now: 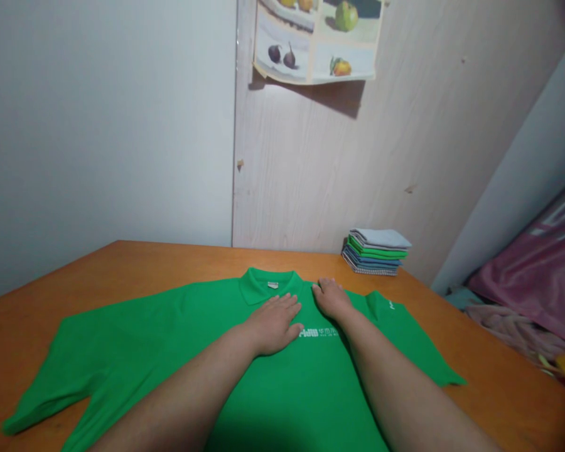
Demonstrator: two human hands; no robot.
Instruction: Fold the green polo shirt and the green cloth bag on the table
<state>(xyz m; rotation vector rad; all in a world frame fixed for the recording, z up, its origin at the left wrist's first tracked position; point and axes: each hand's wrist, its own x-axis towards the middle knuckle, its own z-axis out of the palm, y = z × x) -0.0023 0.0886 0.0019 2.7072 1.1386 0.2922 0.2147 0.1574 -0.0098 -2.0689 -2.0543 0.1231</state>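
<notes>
A green polo shirt (169, 339) lies spread flat, front up, on an orange-brown wooden table (98, 263), collar toward the wall and both short sleeves out to the sides. White lettering shows on its chest. My left hand (275, 323) rests palm down on the chest just below the collar, fingers stretched out and together. My right hand (330, 298) lies flat on the shirt near the collar's right side, fingers pointing toward the collar. Neither hand holds anything.
A stack of folded clothes (375, 251) in grey, green and blue sits at the table's far right corner against a wood-panel wall. A fruit poster (317, 37) hangs above. Pink and purple bedding (537, 295) lies to the right of the table.
</notes>
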